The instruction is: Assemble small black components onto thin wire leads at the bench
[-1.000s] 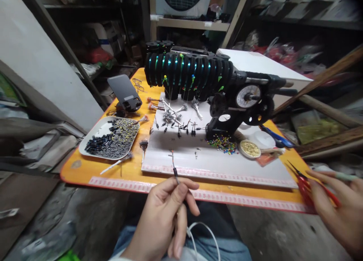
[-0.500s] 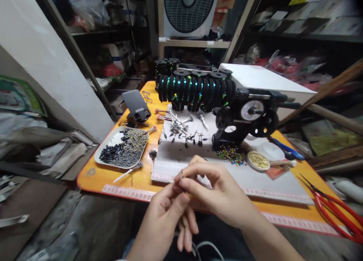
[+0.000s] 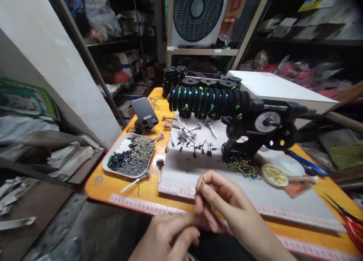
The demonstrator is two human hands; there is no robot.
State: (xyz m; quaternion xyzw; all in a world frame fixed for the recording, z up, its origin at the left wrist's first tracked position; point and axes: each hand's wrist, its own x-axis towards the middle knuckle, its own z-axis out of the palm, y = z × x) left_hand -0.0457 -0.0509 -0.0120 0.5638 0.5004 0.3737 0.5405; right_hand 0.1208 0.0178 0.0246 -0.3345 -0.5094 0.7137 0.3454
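My right hand (image 3: pixel 229 200) is above the front edge of the table, thumb and forefinger pinched on a tiny object (image 3: pixel 203 181) too small to make out. Lower and to its left is my left hand (image 3: pixel 170 236), palm turned down, fingers curled and reaching toward the right hand's lower fingers. Whether it holds anything is hidden. Beyond the hands lies a grey board (image 3: pixel 181 178) with small black parts (image 3: pixel 194 152) and white-stemmed bundles (image 3: pixel 210 128) on it.
A white tray (image 3: pixel 105 163) of grey and black pieces stands left. A black geared machine (image 3: pixel 241 134) with spools, colored beads (image 3: pixel 242 167), a dish of gold bits (image 3: pixel 274 175), blue pliers (image 3: pixel 307 163) and red-handled scissors (image 3: pixel 353 229) are right. A phone stand (image 3: pixel 144 111) stands at the back left.
My left hand has turned palm down and its fingertips have left the pinched object. My right hand still pinches it. The view has shifted, so the table appears lower and farther right.
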